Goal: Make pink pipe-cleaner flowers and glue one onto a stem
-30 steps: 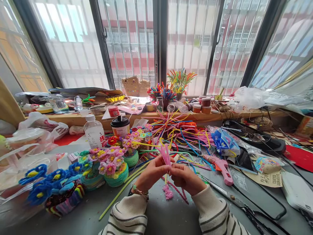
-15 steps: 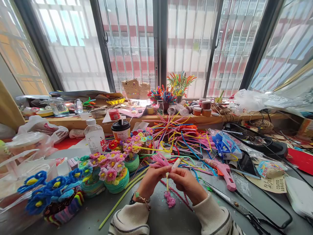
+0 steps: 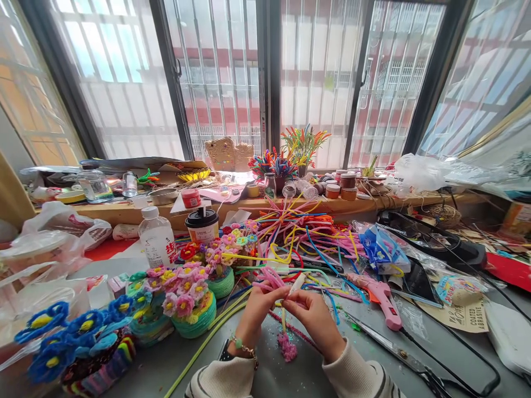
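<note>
My left hand point(image 3: 266, 307) and my right hand point(image 3: 312, 315) meet over the table, fingers closed in pinches with the tips almost touching. Pink pipe cleaners point(image 3: 270, 276) stick out above my left fingers, seemingly gripped there. A pale yellow stem point(image 3: 284, 319) drops from beneath my fingertips, ending in a fuzzy pink tuft point(image 3: 287, 347). What exactly lies between the fingertips is mostly hidden. A white tapered piece point(image 3: 297, 283) shows just behind my right fingers; I cannot tell whether it is held. A dark pink tinsel stem point(image 3: 296, 327) lies under my hands.
Pipe-cleaner flower pots point(image 3: 193, 309) and blue flowers point(image 3: 83, 326) stand left, near a bottle point(image 3: 156, 240) and lidded cup point(image 3: 202, 225). Loose pipe cleaners point(image 3: 307, 232) pile up ahead. To the right lie a pink glue gun point(image 3: 384, 298), scissors point(image 3: 398, 351) and a phone point(image 3: 420, 281).
My hands stay together in nearly the same place, with my fingers shifting slightly. The tuft hangs a little differently. The whole view has moved slightly.
</note>
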Demonstrator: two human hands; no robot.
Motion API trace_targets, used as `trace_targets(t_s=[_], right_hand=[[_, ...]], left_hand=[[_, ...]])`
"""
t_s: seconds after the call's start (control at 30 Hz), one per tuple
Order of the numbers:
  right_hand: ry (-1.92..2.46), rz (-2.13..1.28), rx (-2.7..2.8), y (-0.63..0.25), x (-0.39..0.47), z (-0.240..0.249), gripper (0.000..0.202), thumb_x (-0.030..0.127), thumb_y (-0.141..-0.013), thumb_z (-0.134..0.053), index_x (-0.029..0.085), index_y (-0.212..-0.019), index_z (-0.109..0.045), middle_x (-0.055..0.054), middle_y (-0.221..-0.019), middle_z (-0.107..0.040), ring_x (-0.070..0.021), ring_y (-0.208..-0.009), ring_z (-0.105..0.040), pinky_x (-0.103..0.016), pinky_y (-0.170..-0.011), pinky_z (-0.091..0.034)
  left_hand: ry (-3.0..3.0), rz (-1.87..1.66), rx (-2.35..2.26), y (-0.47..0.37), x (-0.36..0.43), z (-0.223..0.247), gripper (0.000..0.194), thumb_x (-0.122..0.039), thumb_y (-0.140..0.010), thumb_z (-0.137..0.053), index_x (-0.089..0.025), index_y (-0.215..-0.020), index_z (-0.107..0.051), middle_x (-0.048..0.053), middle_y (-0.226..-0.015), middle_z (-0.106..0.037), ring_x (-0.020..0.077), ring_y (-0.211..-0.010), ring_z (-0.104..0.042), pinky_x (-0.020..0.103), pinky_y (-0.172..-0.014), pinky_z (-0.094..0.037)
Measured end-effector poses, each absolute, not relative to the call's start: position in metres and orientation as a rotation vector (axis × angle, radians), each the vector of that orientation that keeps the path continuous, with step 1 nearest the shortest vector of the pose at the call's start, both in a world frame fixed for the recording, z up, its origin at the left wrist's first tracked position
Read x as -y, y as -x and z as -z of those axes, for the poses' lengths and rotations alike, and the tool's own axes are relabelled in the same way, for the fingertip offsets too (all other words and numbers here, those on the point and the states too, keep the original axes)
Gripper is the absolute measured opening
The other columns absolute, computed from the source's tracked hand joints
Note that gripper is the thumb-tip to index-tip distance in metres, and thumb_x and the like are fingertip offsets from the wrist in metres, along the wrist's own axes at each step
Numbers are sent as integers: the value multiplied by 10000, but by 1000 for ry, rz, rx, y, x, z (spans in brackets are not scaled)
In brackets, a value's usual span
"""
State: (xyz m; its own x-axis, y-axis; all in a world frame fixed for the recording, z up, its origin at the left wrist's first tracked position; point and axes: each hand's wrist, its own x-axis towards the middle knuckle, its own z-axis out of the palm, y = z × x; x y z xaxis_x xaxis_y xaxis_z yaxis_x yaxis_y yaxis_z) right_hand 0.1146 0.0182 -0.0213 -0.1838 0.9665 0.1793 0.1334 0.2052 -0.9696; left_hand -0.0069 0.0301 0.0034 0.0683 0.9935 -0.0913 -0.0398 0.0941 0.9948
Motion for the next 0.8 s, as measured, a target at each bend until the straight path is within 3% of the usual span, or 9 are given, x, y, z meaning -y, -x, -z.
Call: trace_targets(t_s=[0.13, 0.33, 0.63, 0.73, 0.8], right_hand=[[1211, -849, 1625, -111, -14, 20, 299, 426, -695, -519, 157, -679, -647, -36, -645, -636, -150, -595, -538, -228, -551, -370], [1384, -450, 1771, -105, -10, 20, 285, 405, -753, -459, 206, -706, -658, -9, -552, -619, -118, -478, -507, -212, -468, -287], [1474, 9, 1945, -97, -9, 26, 287, 285, -814, -386, 186, -693, -627, -49, -601, -640, -150, -584, -585, -224, -497, -275], [1448, 20, 1950, -96, -10, 26, 306, 276, -813, -381, 177, -650, -620, -57, -581, -627, -152, -559, -564, -231, -489, -265], [1410, -186, 1876, -98, -11, 23, 291, 312, -793, -415, 178, -646, -626, -46, -566, -614, -142, -533, -535, -229, -484, -265]], left_hand=[[-1131, -1174, -1199, 5, -30, -3, 208, -275, -511, -640, -144, -484, -480, -67, -427, -409, 49, -406, -306, 208, -427, -232], [-1196, -1296, -1285, 4, -35, 4, 152, -231, -516, -611, -143, -468, -496, -42, -467, -479, 83, -474, -417, 215, -499, -329], [-1430, -1356, -1525, 4, -39, 11, 156, -220, -565, -550, -153, -449, -468, -23, -461, -478, 108, -486, -422, 230, -501, -319], [-1450, -1325, -1584, 6, -38, 8, 196, -205, -556, -552, -160, -407, -433, -31, -428, -443, 107, -472, -408, 236, -493, -301], [-1429, -1245, -1503, 8, -37, 5, 172, -223, -567, -562, -150, -437, -477, -24, -458, -467, 117, -511, -434, 240, -523, -323]])
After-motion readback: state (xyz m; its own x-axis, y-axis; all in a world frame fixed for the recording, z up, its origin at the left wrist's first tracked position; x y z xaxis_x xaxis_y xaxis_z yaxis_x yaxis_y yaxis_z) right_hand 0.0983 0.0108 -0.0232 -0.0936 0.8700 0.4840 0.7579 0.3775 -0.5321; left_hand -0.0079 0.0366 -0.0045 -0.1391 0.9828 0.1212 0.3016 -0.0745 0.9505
